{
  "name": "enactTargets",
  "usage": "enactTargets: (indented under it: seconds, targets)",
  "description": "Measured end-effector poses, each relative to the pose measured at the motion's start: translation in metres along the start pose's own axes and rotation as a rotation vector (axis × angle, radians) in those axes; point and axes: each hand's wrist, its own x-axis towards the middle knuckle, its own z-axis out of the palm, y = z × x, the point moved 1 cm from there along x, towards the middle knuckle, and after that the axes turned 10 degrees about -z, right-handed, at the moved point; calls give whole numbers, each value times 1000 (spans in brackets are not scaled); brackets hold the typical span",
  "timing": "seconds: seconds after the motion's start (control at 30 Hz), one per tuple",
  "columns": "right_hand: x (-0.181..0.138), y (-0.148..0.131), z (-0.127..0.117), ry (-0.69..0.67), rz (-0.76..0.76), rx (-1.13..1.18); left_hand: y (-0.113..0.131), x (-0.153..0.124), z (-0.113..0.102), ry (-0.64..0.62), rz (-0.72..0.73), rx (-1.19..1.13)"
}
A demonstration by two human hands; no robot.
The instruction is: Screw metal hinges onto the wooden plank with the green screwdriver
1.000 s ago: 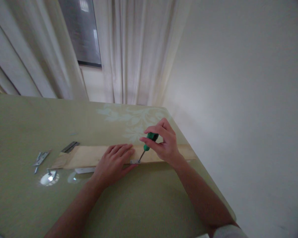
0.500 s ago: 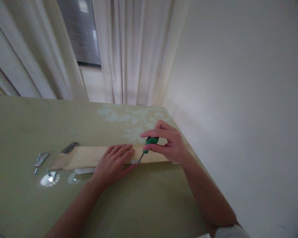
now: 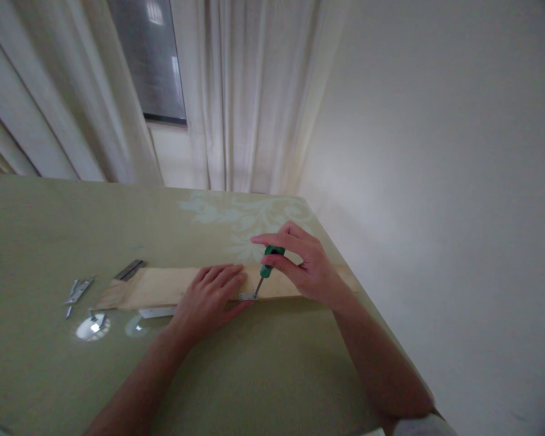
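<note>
My right hand is closed round the green handle of a screwdriver, thumb below and index finger stretched over the top. The screwdriver leans, its tip down at the right end of a small metal plate, perhaps a hinge leaf, at the near edge of a pale wooden board. Whether a screw sits under the tip is too small to tell. Flat on the board lies my left hand, open, fingers stretched toward the far edge and thumb along the near edge beside the plate.
A metal hinge with loose screws lies left of the board. A dark metal piece touches the board's far left corner. Something white shows under the board. The table ends on the right near a white wall; curtains hang behind.
The screwdriver's handle has tilted slightly to the left and my right hand has shifted with it, its fingers turned a little. My left hand stays on the board.
</note>
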Motion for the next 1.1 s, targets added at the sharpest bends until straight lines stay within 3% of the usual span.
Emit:
enactTargets:
  seconds: [0.1,0.17,0.33,0.43,0.57,0.67,0.83,0.9,1.03,1.1]
  targets:
    - [-2,-4,12,163,39,-266,1,0,-1,10,-8,-12]
    - [-2,-11,10,129,35,-322,1,0,-1,9,-9,-12]
    - [2,-18,-13,-111,48,-42,1,0,-1,5,-7,-5]
    - [2,-11,-11,-93,22,57,1,0,-1,4,0,12]
    - [-3,-3,8,180,-2,-338,0,0,0,3,12,27]
    - [-3,-6,10,156,-18,-507,0,-1,1,1,1,23]
    - [0,-10,-5,-104,21,-15,-1,-1,2,0,7,12]
    - [-1,-7,-4,-118,14,25,-1,-1,1,1,8,16]
    - [-4,-3,7,103,-30,-468,-1,0,0,14,18,32]
    - [-4,-6,8,88,-44,-549,-1,0,0,22,19,37]
